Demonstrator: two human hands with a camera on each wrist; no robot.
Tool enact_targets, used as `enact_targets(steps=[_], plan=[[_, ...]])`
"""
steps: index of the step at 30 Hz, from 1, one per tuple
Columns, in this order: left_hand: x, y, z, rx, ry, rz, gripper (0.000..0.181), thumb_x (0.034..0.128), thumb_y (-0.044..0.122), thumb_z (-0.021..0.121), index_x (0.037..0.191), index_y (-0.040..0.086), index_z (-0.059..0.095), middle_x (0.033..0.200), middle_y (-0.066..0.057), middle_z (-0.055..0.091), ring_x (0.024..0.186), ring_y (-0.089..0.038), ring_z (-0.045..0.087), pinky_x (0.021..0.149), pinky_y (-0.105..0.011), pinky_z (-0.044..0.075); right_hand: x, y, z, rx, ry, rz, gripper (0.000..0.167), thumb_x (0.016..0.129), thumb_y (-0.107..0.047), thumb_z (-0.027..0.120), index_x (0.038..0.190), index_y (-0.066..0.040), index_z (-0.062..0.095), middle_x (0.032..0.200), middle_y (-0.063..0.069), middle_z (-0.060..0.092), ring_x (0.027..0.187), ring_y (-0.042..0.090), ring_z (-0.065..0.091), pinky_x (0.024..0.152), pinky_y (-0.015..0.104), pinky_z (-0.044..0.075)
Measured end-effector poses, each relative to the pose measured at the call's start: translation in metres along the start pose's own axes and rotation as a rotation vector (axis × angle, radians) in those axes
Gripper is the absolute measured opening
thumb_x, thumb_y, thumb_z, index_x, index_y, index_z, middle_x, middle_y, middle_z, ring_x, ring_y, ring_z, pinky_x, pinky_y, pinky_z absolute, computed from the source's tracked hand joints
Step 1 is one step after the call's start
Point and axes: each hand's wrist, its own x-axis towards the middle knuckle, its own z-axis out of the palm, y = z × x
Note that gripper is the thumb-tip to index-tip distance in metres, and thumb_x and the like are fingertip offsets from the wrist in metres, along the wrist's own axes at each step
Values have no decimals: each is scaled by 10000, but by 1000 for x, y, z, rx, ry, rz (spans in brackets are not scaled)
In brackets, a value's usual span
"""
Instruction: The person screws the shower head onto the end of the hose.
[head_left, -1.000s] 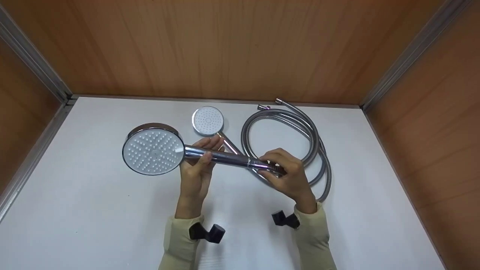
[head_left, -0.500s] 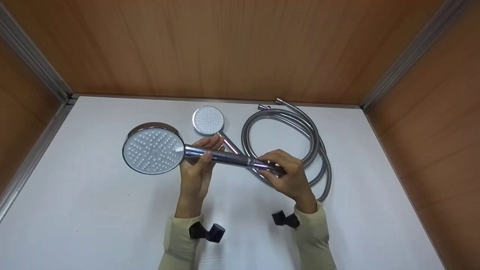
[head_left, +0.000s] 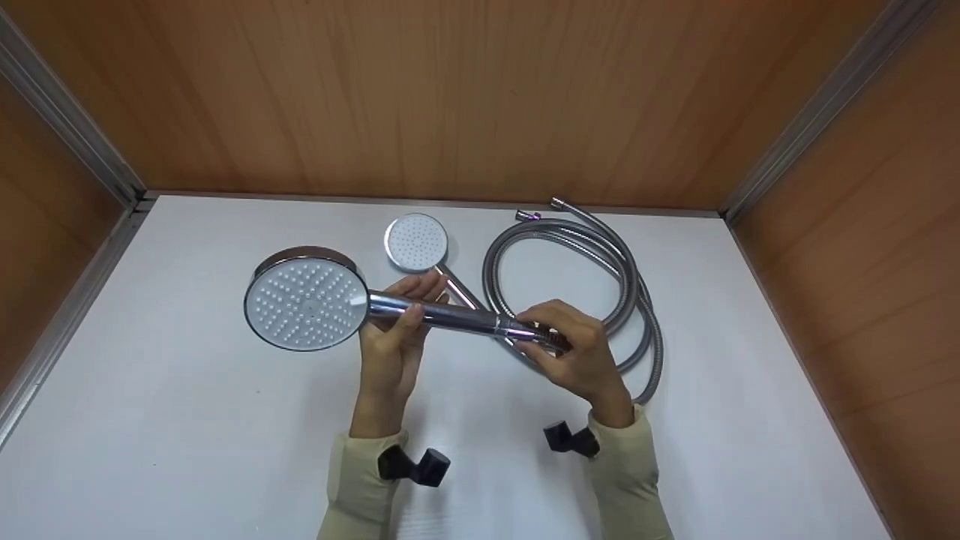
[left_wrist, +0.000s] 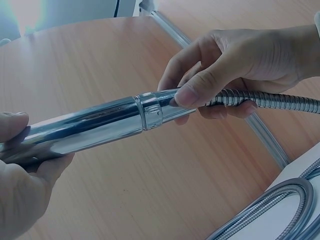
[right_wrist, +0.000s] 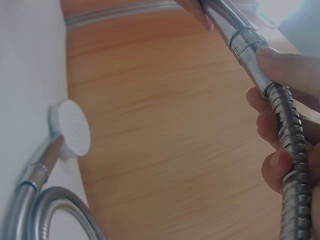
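A large chrome shower head (head_left: pixel 307 304) with a round white nozzle face is held above the table, face toward the head camera. My left hand (head_left: pixel 390 345) grips its handle (left_wrist: pixel 95 125) close to the head, thumb on top. At the handle's other end, my right hand (head_left: pixel 574 349) pinches the smooth metal hose nut (right_wrist: pixel 257 75) between thumb and fingers. The nut meets the handle at a ringed collar (left_wrist: pixel 152 110). From the nut a ribbed metal hose (right_wrist: pixel 292 140) runs back through the right hand's fingers.
Behind the hands, a smaller shower head (head_left: pixel 416 241) lies on the white table (head_left: pixel 187 390), its handle running under the held one. A coiled shower hose (head_left: pixel 637 300) lies to the right, with two loose ends near the back. Wood panels (head_left: pixel 450 97) enclose the table.
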Motion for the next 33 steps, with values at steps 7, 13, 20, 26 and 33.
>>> enact_targets(steps=[7,13,20,26,33], plan=[[0,0,-1,2,3,-3,243,882,-35,601,1109,52,604,1138,-83,691,1124,-220,637,1077,-387,463,-2,1,0,-25,-8,16,333,671,44,807,966,-19,666,898,99,650,677,128,565,514,130,477],[-1,1,2,-15,9,-11,253,874,-35,612,1109,56,600,1133,-81,693,1119,-220,640,1074,-383,466,-1,2,1,-5,7,-4,318,676,95,782,949,-17,662,870,101,653,658,129,545,486,142,459],[-1,1,2,-37,0,-9,255,875,-50,600,1107,55,603,1131,-87,695,1112,-221,644,1060,-369,482,-1,0,1,3,16,6,303,682,88,781,947,-10,671,858,106,663,677,127,557,503,133,465],[0,0,1,-24,-8,-3,252,880,-54,590,1108,52,601,1134,-87,695,1118,-223,641,1062,-371,479,-2,0,0,15,8,10,310,681,94,778,955,-3,670,864,114,666,692,120,561,506,129,466],[0,-1,-1,-2,-15,4,246,886,-45,587,1113,50,591,1145,-91,688,1132,-232,634,1059,-371,482,-1,1,0,-3,-1,12,314,689,67,786,974,-6,675,881,111,683,706,129,587,552,130,500]])
